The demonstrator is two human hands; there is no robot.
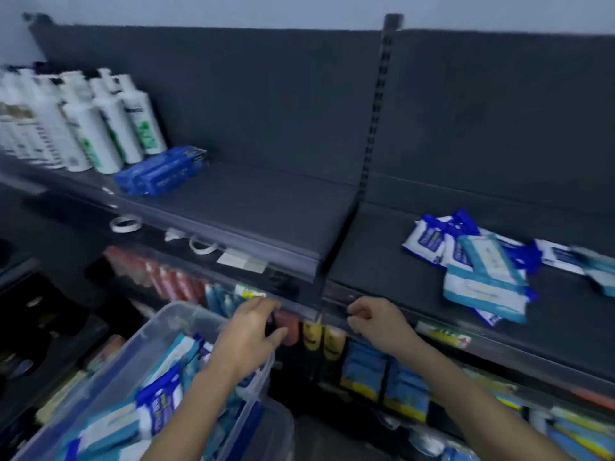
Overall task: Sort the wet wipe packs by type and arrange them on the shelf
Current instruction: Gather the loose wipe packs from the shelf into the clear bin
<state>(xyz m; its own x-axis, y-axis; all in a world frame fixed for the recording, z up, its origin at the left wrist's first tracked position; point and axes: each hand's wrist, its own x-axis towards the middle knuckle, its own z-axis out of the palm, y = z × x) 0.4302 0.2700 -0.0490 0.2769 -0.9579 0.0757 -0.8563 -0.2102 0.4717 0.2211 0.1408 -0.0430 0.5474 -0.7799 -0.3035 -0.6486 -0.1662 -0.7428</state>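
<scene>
Shelf (382,261) ahead; clear bin (133,351) of wet wipe packs (159,404) lower left, beneath left hand (249,334); mixed pile (482,271) up-right, nearer right hand (376,324); right loosely curled, empty; left curled, grip unclear (blur).

I face a dark grey metal shelf (266,201) with a flat back panel (249,94) of the same colour, and a pale wall (199,8) above it. A slotted upright post (379,101) splits it into two bays (the right-hand board seems a little lower). A clear strip (253,241) edges the front. The light is dim and bluish.
</scene>
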